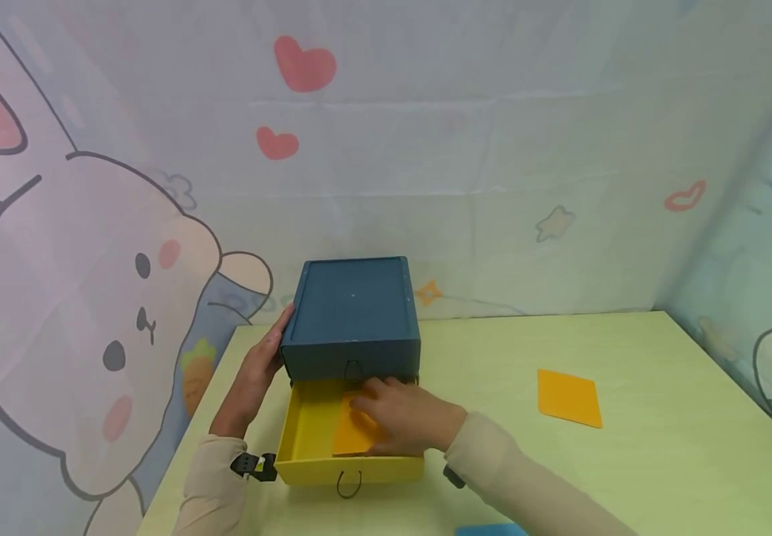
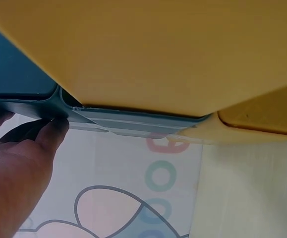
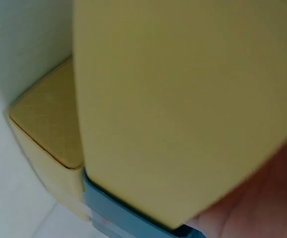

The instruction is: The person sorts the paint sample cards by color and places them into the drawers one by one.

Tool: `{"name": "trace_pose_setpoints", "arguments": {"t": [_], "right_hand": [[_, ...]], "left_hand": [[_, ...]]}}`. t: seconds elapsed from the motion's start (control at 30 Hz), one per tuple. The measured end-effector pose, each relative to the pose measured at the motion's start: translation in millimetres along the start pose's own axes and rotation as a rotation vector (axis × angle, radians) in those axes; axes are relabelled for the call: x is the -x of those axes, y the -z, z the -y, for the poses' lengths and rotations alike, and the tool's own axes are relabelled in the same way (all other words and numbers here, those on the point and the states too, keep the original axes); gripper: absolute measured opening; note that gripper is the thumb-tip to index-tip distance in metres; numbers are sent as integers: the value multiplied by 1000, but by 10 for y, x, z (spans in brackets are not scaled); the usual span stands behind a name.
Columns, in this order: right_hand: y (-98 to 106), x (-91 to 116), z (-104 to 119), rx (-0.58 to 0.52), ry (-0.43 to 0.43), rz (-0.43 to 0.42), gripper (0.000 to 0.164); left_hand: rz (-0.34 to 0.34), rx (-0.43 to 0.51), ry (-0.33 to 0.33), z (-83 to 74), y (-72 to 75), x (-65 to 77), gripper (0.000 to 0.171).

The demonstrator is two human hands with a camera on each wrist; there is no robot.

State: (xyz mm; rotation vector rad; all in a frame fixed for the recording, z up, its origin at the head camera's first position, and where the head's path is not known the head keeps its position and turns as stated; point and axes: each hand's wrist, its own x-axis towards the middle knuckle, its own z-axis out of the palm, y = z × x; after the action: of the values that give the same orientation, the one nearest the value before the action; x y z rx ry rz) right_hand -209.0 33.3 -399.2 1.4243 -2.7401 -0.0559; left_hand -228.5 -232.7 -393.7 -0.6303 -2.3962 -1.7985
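Observation:
A dark blue drawer box [image 1: 356, 298] stands near the back of the table. Its yellow drawer [image 1: 318, 472] is pulled out towards me, with a thin loop handle on the front. My left hand [image 1: 258, 372] rests along the box's left side; the left wrist view shows its fingers [image 2: 54, 134] against the blue wall. Inside the drawer lies an orange card [image 1: 348, 435], partly hidden by my right hand [image 1: 409, 417]. That hand reaches in from the right with bent fingers on the card and the thumb near its front edge. In the right wrist view, a yellow panel covers most of the hand.
Another orange card [image 1: 569, 398] lies on the pale green table [image 1: 660, 447] to the right. A blue piece [image 1: 490, 530] shows at the bottom edge of the head view. A printed cloth wall [image 1: 493, 149] rises right behind the table, and another stands at its right side.

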Motion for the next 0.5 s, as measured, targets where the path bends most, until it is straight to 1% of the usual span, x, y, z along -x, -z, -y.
{"name": "trace_pose_setpoints", "arguments": {"t": [0.17,0.3,0.43,0.5], "right_hand": [[-95,-42,14,85,-21,-19,66],[-146,-59,32,149,-18,-49,73],[-174,-70,31,185,-8,-79,77],[-175,-75,25,180,-6,-83,77]], "left_hand": [[0,-2,3,3,0,-12,59],[0,-2,8,11,1,-13,58],[-1,0,10,14,4,-14,57],[-1,1,12,11,4,-14,58]]}}
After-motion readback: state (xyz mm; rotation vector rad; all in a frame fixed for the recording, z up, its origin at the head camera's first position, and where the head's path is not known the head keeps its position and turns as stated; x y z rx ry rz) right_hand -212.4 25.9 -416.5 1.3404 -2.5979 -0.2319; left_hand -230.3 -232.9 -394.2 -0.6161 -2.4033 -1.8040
